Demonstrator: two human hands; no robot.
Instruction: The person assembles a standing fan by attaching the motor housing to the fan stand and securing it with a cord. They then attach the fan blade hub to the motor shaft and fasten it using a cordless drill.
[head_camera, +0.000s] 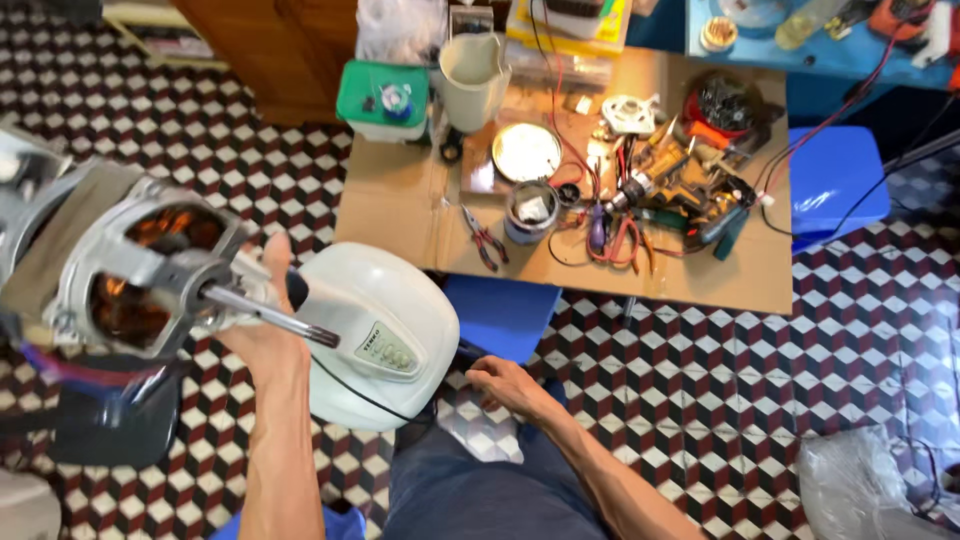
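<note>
Checkered tile in red, black and white runs under everything, and you sit low over it with your knees in dark trousers at the bottom edge.

Nearest you, your left hand (268, 335) is raised with the palm up, fingers wrapped around the back of a bare electric motor (140, 275) so that only the thumb tip shows above it; you cannot tell how tightly the hidden fingers press. The motor sits high at the left, close to the camera, copper windings showing through its metal frame. Its long axis follows the steel shaft (268, 312), which points right and slightly downward, its tip lying over the white appliance housing (385, 335).

That rounded housing rests just beside your left forearm, with a small button panel on its face and a black cord trailing across it. Your right hand (508, 385) lies low at the housing's right edge, fingers loosely curled and close together, pinching nothing that you can make out.

To the right of your right arm the tile lies bare as far as a clear plastic bag (860, 480) at the bottom corner.

Farther off, a cardboard sheet (400, 200) on blue stools carries red-handled pliers (483, 238), a metal can (531, 212), a white jug (472, 78), a green-lidded box (383, 98) and a tangle of tools and wires.
</note>
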